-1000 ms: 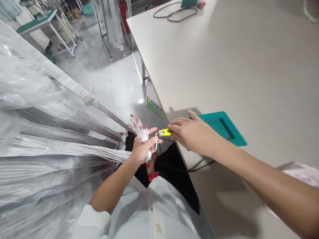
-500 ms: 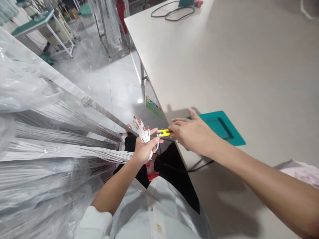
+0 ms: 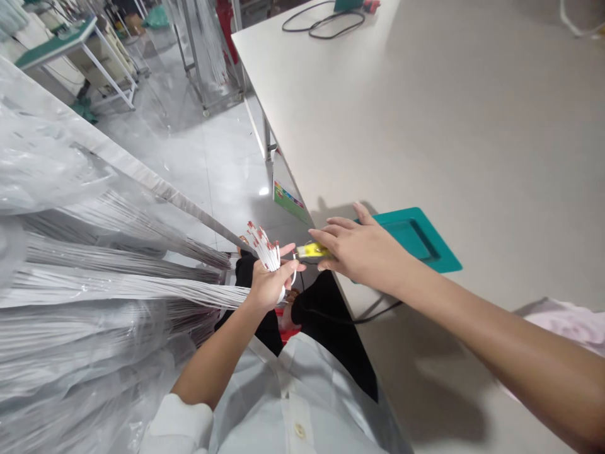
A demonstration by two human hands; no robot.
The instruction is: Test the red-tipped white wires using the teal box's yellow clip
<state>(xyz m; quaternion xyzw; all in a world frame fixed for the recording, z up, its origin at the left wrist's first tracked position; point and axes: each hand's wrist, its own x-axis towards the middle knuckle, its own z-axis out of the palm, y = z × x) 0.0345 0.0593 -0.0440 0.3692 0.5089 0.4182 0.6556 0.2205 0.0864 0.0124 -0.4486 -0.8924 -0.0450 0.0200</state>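
My left hand (image 3: 268, 287) is closed round a bundle of white cords (image 3: 267, 253) with red-brown tips that fan upward out of the fist. One cord stands apart from the bundle, bending up between the thumb and the outstretched fingertips. At its end is a small yellow tool (image 3: 312, 251) with a pale front end, whose exact kind I cannot make out. My right hand (image 3: 362, 249) pinches this tool from the right, its fingers over the top and the thumb mostly beneath. The tool's front end is close to the left fingertips; whether it touches the cord is too small to tell.
A teal tray (image 3: 444, 255) lies on the white table (image 3: 449, 126) beyond my right hand. Long white cords (image 3: 118, 287) in clear plastic hang along a rail (image 3: 155, 183) at left. A black cable (image 3: 373, 318) runs off the table edge. Pink cloth (image 3: 562, 321) lies at right.
The right hand's fingers have stretched a little further left over the yellow tool. Both hands have shifted slightly left in the view, the bundle still in the left one.
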